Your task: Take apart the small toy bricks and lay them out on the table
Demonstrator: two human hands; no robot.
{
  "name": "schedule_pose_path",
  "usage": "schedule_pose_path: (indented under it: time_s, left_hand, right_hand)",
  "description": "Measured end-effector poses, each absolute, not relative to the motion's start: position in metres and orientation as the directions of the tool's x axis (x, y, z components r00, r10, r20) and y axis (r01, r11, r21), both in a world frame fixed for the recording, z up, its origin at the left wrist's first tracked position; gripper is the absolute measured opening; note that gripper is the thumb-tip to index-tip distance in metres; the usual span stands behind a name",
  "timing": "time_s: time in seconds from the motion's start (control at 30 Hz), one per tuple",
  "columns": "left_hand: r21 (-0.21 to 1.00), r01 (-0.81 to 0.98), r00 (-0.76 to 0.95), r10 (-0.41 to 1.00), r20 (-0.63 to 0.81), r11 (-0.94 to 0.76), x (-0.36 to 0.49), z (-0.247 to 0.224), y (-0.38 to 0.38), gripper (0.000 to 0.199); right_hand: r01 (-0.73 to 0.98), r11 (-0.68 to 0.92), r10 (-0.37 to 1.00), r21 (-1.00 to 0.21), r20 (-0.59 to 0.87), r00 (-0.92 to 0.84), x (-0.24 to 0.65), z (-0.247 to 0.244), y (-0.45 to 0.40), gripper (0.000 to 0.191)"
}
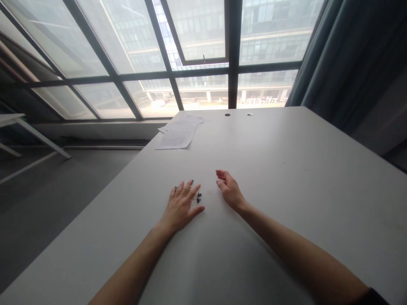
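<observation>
My left hand (181, 206) lies palm down on the white table (273, 178), its fingers spread over a small cluster of bits. Several tiny black pieces (199, 198) show between the thumb and index finger, with thin pale bits beside them. More small dark pieces peek out at the fingertips; their kind is too small to make out, and part of the cluster is hidden under the hand. To the right, my right hand (229, 189) rests on its edge, palm turned toward the left hand. Its fingers are loosely curved and apart from the thumb, with nothing visible in them.
Printed paper sheets (178, 134) lie overlapping at the table's far left edge. Two round cable holes, one dark (227, 115) and one whitish (250, 114), sit near the back edge. A dark curtain (321, 63) hangs at the right, and another table (34, 127) stands at the left.
</observation>
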State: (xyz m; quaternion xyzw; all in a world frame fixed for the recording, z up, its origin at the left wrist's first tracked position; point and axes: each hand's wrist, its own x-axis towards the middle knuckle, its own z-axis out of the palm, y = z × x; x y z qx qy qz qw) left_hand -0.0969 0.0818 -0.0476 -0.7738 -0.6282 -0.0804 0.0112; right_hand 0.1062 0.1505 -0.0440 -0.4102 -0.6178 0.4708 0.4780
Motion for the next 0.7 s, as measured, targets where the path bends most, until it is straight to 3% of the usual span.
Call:
schedule_pose_path:
  time_s: [0.17,0.3,0.4,0.5,0.6,0.7]
  left_hand:
    - [0.086,0.974,0.192,0.966,0.172,-0.209,-0.075,-0.047,0.098,0.044]
    - [0.110,0.975,0.159,0.952,0.263,-0.193,-0.067,-0.049,0.109,0.033]
    - [0.132,0.972,0.139,0.928,0.345,-0.195,-0.067,-0.052,0.114,0.030]
    - [0.233,0.946,0.101,0.888,0.448,-0.225,-0.070,-0.051,0.113,0.035]
    - [0.379,0.883,0.011,0.820,0.573,-0.276,-0.070,-0.040,0.105,0.053]
    - [0.334,0.824,0.148,0.743,0.652,-0.457,-0.057,-0.018,0.087,0.070]
  right_hand:
    - [0.202,0.325,0.903,-0.924,0.239,-0.357,0.151,-0.045,0.119,0.036]
    - [0.262,0.425,0.851,-0.866,0.284,-0.441,0.183,-0.043,0.096,0.037]
    - [0.262,0.393,0.865,-0.881,0.257,-0.431,0.209,-0.045,0.085,0.033]
    - [0.144,0.203,0.942,-0.969,0.152,-0.300,0.239,-0.048,0.081,0.033]
    - [-0.132,0.015,0.999,-0.991,0.019,-0.036,0.269,-0.045,0.085,0.051]
    - [-0.221,0.076,0.997,-0.972,0.069,0.041,0.295,-0.031,0.086,0.072]
